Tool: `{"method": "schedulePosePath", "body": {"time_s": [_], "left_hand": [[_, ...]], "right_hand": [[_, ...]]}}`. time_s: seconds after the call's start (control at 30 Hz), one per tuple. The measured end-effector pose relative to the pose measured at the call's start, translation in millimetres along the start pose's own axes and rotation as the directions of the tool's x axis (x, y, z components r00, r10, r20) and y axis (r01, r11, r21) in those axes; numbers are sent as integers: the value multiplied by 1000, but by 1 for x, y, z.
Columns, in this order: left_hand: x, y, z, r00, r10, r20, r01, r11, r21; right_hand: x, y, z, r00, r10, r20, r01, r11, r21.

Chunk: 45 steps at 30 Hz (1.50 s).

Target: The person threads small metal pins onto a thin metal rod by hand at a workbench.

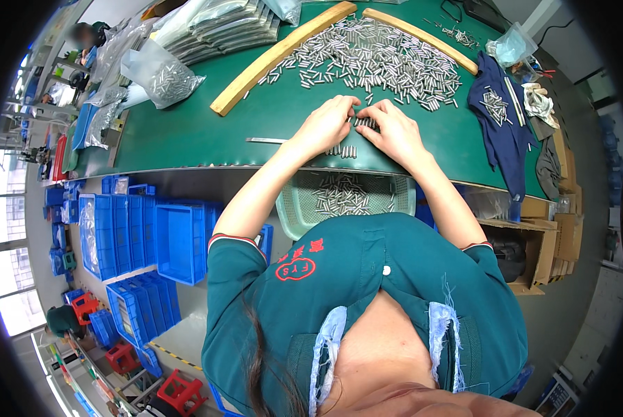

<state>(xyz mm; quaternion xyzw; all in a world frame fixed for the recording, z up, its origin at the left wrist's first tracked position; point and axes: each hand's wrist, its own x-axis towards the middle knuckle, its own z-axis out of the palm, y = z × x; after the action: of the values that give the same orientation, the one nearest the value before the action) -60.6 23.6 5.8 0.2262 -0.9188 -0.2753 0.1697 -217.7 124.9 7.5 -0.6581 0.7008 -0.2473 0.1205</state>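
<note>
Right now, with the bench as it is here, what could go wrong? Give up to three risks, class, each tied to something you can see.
1. The small row of metal pins lies near the front edge of the table; a nudge might send some into the green basket.
2. The left forearm might knock the thin metal strip beside it.
3. Tugging the dark blue cloth could scatter the pins on it.

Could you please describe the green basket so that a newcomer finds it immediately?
Start at the long green table. Right below its near edge in the picture sits the basket, holding small metal pins. Its pale green colour sets it apart from the blue crates on the left.
</note>
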Motion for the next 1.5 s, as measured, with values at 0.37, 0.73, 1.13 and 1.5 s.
{"method": "schedulePosePath", "body": {"time_s": [0.37,0.73,1.13,1.5], "left_hand": [[-1,6,-8,987,-152,48,159,950,-270],[-4,6,2,997,56,43,-62,988,139],[8,8,7,993,110,48,-111,994,19],[4,9,1,993,17,116,1,988,-153]], "right_hand": [[0,1,11,992,-59,-110,50,995,-86],[-14,9,-3,997,-21,-76,17,999,-44],[-21,13,-6,997,4,-71,-7,999,-37],[-18,15,-5,992,37,-121,-41,998,-36]]}}
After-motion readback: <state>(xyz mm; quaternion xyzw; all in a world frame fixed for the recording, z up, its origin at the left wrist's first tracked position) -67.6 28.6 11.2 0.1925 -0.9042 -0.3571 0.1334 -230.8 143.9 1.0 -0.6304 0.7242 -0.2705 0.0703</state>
